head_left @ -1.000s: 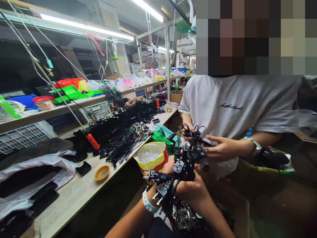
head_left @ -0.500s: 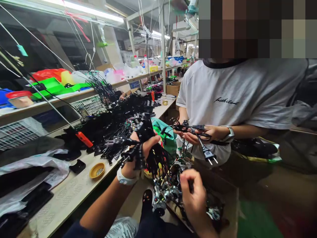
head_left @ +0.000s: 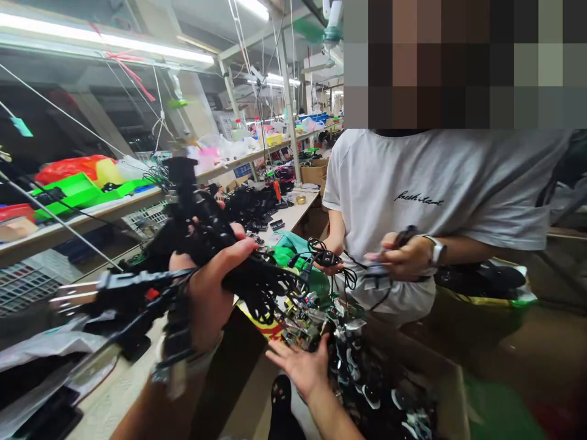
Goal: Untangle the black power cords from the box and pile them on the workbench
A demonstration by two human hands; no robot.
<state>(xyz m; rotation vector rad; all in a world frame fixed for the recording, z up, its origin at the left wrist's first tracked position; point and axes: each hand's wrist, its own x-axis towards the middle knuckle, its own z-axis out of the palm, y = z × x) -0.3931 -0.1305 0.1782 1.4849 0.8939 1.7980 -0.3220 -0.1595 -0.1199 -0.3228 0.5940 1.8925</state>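
My left hand (head_left: 213,296) is wrapped round a thick bundle of black power cords (head_left: 247,284), raised at the left centre. Two-pin plugs (head_left: 123,284) stick out of it to the left, blurred by motion. Below the cords' far ends, small parts with wires and circuit boards (head_left: 300,318) hang or lie in a heap. Against this heap, my right hand (head_left: 302,363) has its fingers spread; I see nothing in its grasp. Lower right of that hand, many black and silver parts (head_left: 367,385) fill a cardboard box (head_left: 452,391).
A co-worker in a white T-shirt (head_left: 413,195) stands opposite, holding a coiled black cord (head_left: 351,278). The workbench (head_left: 293,217) along the left bears black parts. Above it, a shelf (head_left: 110,211) carries green trays (head_left: 76,192). A thin rod (head_left: 59,220) slants across the left.
My left hand has moved left and nearer with the cord bundle. My right hand has gone from curled fingers to spread ones, shifting left. The co-worker's hands have drawn apart along the cord.
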